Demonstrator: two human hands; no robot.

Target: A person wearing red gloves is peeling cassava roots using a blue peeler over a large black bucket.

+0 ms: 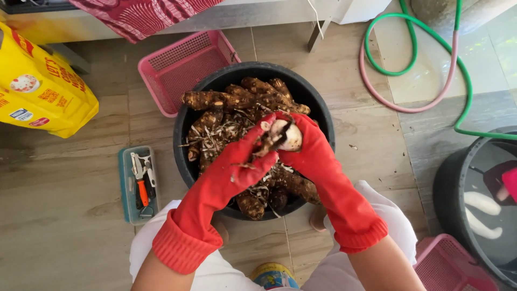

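Note:
Both my hands wear long red rubber gloves and meet over a black tub point(319, 108) full of brown, unpeeled cassava roots point(231, 99) and peelings. My right hand point(309, 145) grips a partly peeled root point(290, 137) whose white flesh shows. My left hand point(250, 153) is closed against the same root's dark end, and I cannot tell whether it also holds a blade. The root is held just above the pile, near the middle of the tub.
A pink plastic basket point(177, 67) lies behind the tub, another pink basket point(447, 264) at lower right. A second dark tub point(458, 178) at right holds water and white peeled roots. A small tool tray point(125, 183), a yellow bag point(43, 86) and a green-pink hose point(414, 59) lie on the floor.

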